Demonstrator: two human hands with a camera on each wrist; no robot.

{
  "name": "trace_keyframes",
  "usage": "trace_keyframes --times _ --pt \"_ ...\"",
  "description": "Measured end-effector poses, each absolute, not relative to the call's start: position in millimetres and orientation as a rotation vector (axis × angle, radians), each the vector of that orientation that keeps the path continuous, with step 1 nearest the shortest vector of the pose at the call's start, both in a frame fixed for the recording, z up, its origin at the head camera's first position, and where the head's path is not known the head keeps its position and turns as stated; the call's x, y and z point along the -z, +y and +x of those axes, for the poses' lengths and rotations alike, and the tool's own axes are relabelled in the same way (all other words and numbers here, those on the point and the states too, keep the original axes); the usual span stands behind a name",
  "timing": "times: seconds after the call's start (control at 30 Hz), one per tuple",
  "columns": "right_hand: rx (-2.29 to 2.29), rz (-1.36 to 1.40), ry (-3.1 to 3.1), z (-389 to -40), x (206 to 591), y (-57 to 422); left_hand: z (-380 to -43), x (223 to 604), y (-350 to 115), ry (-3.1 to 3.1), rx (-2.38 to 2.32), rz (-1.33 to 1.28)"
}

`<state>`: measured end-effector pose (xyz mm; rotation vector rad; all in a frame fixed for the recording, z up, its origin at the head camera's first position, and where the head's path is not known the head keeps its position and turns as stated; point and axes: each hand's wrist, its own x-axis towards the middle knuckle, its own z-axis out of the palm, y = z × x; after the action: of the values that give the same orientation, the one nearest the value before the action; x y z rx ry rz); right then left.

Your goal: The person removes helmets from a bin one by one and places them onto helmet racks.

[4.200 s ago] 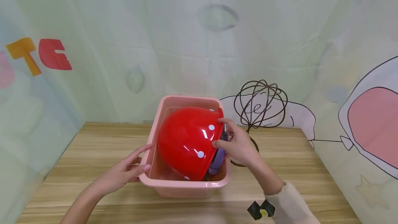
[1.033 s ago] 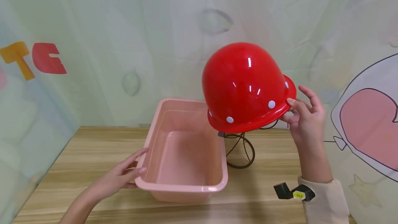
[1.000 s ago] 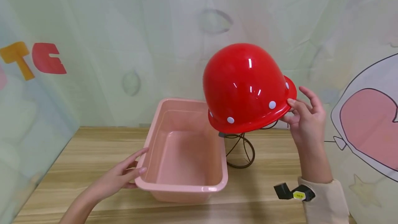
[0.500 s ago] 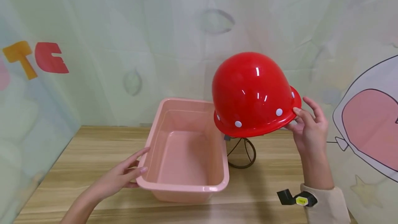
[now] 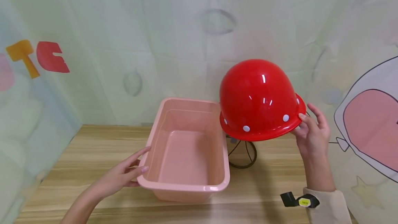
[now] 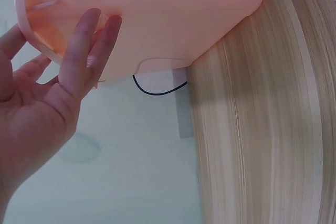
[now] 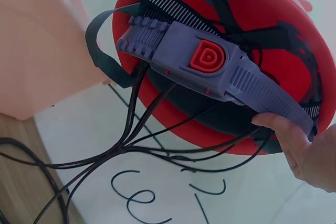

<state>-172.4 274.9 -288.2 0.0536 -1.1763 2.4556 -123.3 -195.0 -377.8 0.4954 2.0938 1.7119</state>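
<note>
A red hard hat (image 5: 258,99) is tilted over a dark wire stand (image 5: 243,167) at the right of the pink basin. My right hand (image 5: 314,134) pinches the hat's brim at its right end, thumb on top. In the right wrist view, the stand's wires (image 7: 119,150) run up into the hat's hollow, past a grey-purple adjuster strap (image 7: 205,61). The stand's cage top is largely hidden by the hat. At the left, my left hand (image 5: 121,174) holds the rim of the basin (image 5: 183,187), with some fingers above the rim and others below it.
The basin's bare floor (image 5: 183,158) is visible. Wood-grained tabletop (image 5: 102,144) surrounds the basin and stand. A printed cloth backdrop (image 5: 183,37) hangs behind the table and along both sides. A black device (image 5: 300,200) is strapped at the right cuff.
Earlier the hard hat lay inside the basin; my right hand has lifted it out to the right. Over the last second it has moved down and rightward over the stand. My left hand stays put.
</note>
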Motion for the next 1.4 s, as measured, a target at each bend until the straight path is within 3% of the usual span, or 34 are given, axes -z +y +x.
trace_keyframes --times 1.4 --pt "-2.489 0.433 -1.53 -177.9 332.8 298.1 -124.2 379.9 -194.3 2.098 -1.702 0.487"
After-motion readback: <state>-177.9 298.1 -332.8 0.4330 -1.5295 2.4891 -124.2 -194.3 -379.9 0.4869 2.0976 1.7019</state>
